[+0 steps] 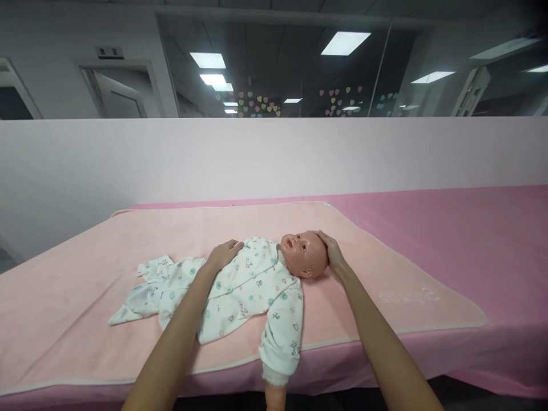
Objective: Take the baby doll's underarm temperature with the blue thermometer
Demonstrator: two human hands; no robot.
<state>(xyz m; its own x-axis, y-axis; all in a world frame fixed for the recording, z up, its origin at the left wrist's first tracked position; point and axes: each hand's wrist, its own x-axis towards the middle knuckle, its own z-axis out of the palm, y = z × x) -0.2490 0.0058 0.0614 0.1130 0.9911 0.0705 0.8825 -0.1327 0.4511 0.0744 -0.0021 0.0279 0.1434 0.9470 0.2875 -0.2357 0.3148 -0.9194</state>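
A baby doll lies on its back on a peach blanket, its head to the right and its face turned up. It wears a white printed suit; the empty-looking legs spread to the left. One sleeved arm hangs over the near edge, with the doll's forearm showing below the cuff. My left hand rests flat on the doll's belly, its fingers stretched toward the chest. Against the crown of the doll's head, my right hand is cupped, fingers curving over the top; its thumb is hidden.
Under the blanket is a pink cover that drapes down at the front edge. A low white wall runs behind the bed surface. Above it stands a large window with heart stickers and reflected ceiling lights.
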